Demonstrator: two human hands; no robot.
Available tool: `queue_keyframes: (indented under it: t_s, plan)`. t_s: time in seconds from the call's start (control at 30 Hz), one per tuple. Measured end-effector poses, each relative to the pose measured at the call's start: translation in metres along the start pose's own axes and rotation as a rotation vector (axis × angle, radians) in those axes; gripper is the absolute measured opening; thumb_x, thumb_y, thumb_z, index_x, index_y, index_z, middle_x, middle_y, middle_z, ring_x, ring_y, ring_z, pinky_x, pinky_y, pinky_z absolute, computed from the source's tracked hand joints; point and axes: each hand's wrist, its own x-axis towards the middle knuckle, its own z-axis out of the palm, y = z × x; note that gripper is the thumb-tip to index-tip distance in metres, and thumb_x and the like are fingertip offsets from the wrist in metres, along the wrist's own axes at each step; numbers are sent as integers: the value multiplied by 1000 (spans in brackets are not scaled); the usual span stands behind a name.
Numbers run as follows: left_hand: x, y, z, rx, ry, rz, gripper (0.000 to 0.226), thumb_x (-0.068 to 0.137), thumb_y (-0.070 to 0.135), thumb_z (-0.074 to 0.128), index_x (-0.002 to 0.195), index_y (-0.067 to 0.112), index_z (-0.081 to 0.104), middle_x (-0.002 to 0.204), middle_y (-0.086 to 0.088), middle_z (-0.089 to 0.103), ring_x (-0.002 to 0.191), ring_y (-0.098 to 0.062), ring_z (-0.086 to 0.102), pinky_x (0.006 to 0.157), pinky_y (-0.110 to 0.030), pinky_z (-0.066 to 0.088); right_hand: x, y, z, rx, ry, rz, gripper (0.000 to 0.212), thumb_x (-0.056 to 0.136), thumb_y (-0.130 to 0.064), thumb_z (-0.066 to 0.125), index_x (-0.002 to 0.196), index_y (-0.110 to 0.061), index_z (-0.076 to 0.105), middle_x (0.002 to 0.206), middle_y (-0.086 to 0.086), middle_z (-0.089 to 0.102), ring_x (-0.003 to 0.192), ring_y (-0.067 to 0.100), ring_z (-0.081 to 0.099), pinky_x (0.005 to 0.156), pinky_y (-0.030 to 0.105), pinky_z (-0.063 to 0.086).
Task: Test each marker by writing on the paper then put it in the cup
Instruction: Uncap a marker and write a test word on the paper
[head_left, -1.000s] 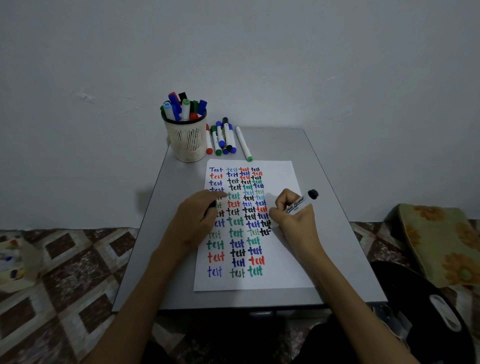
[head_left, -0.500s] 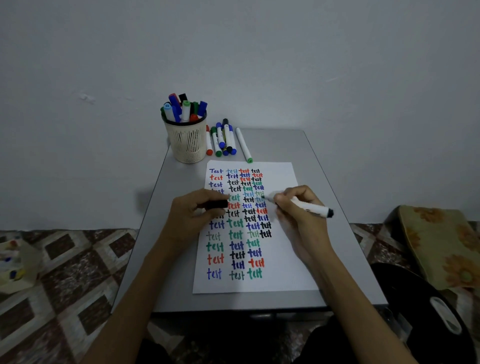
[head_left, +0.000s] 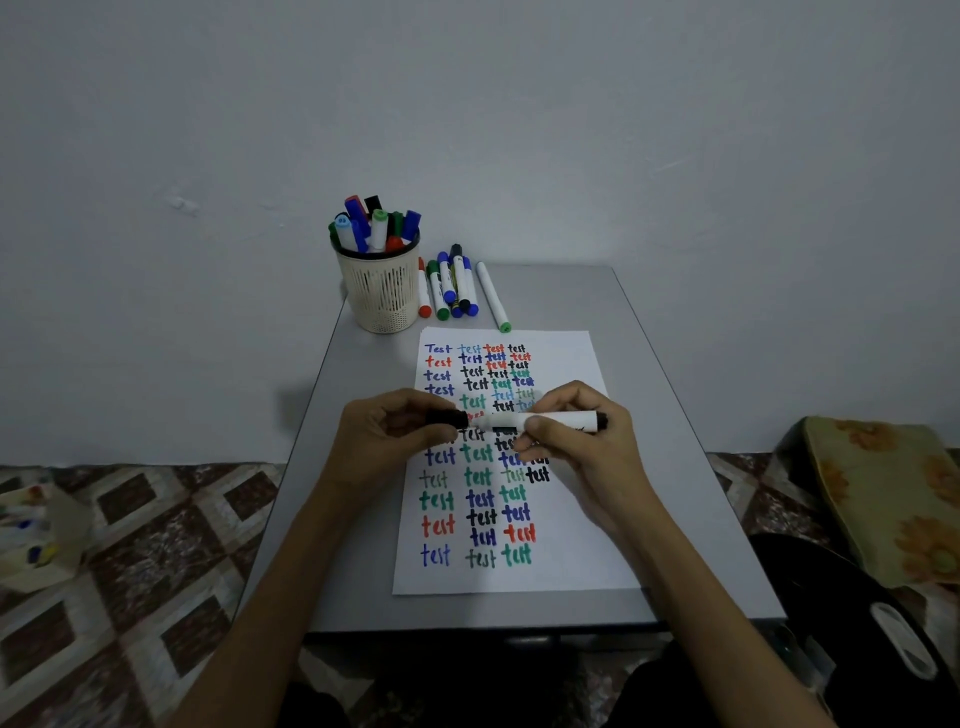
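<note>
My right hand (head_left: 587, 452) grips a white black-ink marker (head_left: 540, 420), held level above the paper (head_left: 571, 519). My left hand (head_left: 379, 441) pinches its black cap (head_left: 445, 417) at the marker's tip end; cap and tip meet or nearly meet. The white sheet is covered with several coloured "test" words. A cream mesh cup (head_left: 382, 293) at the table's far left holds several markers. Beside it lie several loose markers (head_left: 449, 286), and a green-capped one (head_left: 493, 297) lies apart to their right.
The small grey table (head_left: 675, 467) stands against a pale wall. Patterned floor tiles show on the left, with a box of items (head_left: 31, 535) at the far left. A floral cushion (head_left: 893, 493) and a black bag (head_left: 857, 639) lie on the right.
My right hand stopped writing, lifted the marker and turned it level, tip to the left. My left hand brought the black cap up to the tip.
</note>
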Motion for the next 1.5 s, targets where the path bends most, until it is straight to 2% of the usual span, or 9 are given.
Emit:
queue_keyframes:
  t_s: [0.2, 0.4, 0.57, 0.7, 0.87, 1.0, 1.17, 1.37, 1.5]
  plan:
    - [1, -2, -4, 4, -31, 3, 24, 67, 14, 71, 91, 8, 69, 88, -6, 72, 79, -20, 69, 72, -21, 54, 7, 5, 1, -195, -110, 58, 17, 76, 6, 73, 92, 3, 70, 83, 16, 72, 70, 30, 70, 63, 35, 60]
    - [3, -2, -7, -26, -27, -42, 19, 69, 11, 69, 88, 8, 69, 79, -8, 72, 72, -24, 69, 67, -23, 55, 13, 7, 4, -677, -217, -112, 11, 87, -20, 69, 96, -25, 71, 80, 4, 72, 60, 21, 62, 55, 35, 49]
    - [4, -6, -9, -4, -6, -50, 18, 70, 8, 70, 88, 3, 67, 83, -11, 72, 78, -26, 70, 68, -29, 57, 20, 8, 11, -608, -176, -5, 3, 85, -23, 71, 86, -24, 73, 86, 3, 73, 79, 23, 68, 73, 43, 55]
    - [4, -6, -10, 18, 25, -33, 17, 70, 6, 70, 87, 4, 67, 80, -8, 72, 73, -25, 69, 67, -27, 57, 23, 13, 14, -530, -179, 64, 14, 88, -26, 68, 85, -14, 75, 53, 1, 57, 49, 19, 50, 52, 31, 40]
    - [6, -8, -10, 36, 32, -29, 17, 71, 5, 71, 88, 2, 68, 84, -7, 72, 79, -25, 69, 70, -30, 57, 25, 6, 8, -513, -288, 128, 11, 90, -27, 66, 89, -19, 73, 57, 3, 58, 47, 16, 47, 50, 28, 40]
    - [5, -5, -6, 55, 76, 12, 23, 67, 16, 72, 88, 7, 68, 88, -7, 71, 85, -23, 68, 75, -31, 56, 48, -15, 10, -974, -376, -71, 16, 83, -32, 72, 96, -23, 74, 84, -7, 68, 75, 10, 60, 70, 32, 50]
    - [8, -8, -7, 63, 182, 49, 34, 78, 4, 68, 110, 10, 60, 107, -1, 67, 97, -14, 65, 81, -27, 54, 85, -32, 39, -1459, -532, -248, 14, 87, -20, 66, 101, -20, 67, 87, -7, 61, 77, 7, 55, 69, 20, 42]
    - [13, -25, -11, 342, 225, -1, 33, 84, 9, 63, 116, 17, 59, 115, 4, 62, 102, 1, 57, 82, -10, 48, 166, -65, 60, -1236, -314, -392, 23, 89, -12, 64, 111, -10, 62, 98, 3, 64, 83, 16, 61, 81, 36, 55]
    - [16, -30, -8, 479, 141, -6, 34, 84, 12, 63, 118, 14, 58, 120, -1, 59, 103, -5, 56, 87, -12, 46, 206, -82, 94, -839, -64, -556, 46, 86, -8, 64, 126, -8, 41, 80, 10, 62, 65, 19, 65, 58, 35, 58]
